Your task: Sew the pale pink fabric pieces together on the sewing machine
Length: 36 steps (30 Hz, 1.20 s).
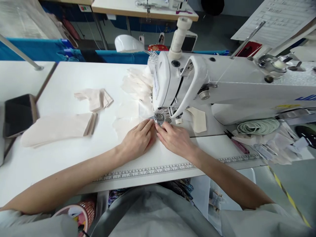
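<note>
Both hands lie flat on the white table [74, 75] in front of the sewing machine [222, 89]. The left hand [137, 140] presses palm down on a piece of white fabric [128, 123], its fingers stretched toward the presser foot [160, 117]. The right hand [175, 138] rests beside it, the fingertips of the 2 hands nearly touching just before the foot. Neither hand grasps anything; both are spread open and hold the fabric down by pressure alone. The fabric lies under the hands and runs beneath the foot.

At the bottom left, below the table edge, a red mesh basket [85, 210] holds coloured scraps that are too small to make out. To the right of the machine a loose heap of pale offcuts [274, 144] lies by a coil of pale green cord [258, 126].

A printed ruler strip [158, 170] with numbered markings runs along the table's front edge; its figures are too fine to read. Blue lettering on the machine's arm at the far right is cut off by the frame. A sheet of printed tables [278, 16] hangs at the upper right, unreadable.

On the left of the table lie 2 stacks of cream fabric pieces [56, 130], the smaller one behind, and a dark phone [18, 113] rests at the table's left edge. A white thread cone [180, 34] stands on the machine.
</note>
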Tool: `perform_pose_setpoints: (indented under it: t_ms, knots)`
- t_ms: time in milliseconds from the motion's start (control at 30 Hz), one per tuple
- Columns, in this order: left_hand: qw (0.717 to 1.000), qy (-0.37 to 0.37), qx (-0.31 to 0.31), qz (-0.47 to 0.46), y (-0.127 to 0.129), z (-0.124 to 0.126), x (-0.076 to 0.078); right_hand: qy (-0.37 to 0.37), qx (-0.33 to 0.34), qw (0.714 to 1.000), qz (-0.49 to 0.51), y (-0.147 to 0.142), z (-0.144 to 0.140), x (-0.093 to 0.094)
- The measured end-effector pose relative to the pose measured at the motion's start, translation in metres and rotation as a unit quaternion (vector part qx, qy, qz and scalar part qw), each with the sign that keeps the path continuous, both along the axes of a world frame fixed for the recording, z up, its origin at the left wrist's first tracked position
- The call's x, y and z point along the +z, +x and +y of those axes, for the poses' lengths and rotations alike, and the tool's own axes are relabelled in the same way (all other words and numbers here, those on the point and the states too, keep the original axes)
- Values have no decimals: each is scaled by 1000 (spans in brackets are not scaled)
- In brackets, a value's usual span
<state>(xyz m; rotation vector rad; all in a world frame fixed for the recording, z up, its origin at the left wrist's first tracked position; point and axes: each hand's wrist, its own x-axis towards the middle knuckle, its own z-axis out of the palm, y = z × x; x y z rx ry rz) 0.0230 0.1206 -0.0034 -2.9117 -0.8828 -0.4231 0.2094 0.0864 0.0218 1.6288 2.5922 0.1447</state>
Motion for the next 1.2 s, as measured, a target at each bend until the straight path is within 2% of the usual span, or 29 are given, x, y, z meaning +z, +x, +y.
perform_pose_setpoints:
  t_ms: [200,433,1200]
  knots:
    - [1000,4,-15,8,1,4,1,4,-6,1000,6,1,4,-3]
    - [999,-18,-14,-30,1,6,1,14,-8,1000,17,2,4,-4]
    - [999,-26,-18,-14,2,9,-1,41,-17,999,1,-1,3,-5]
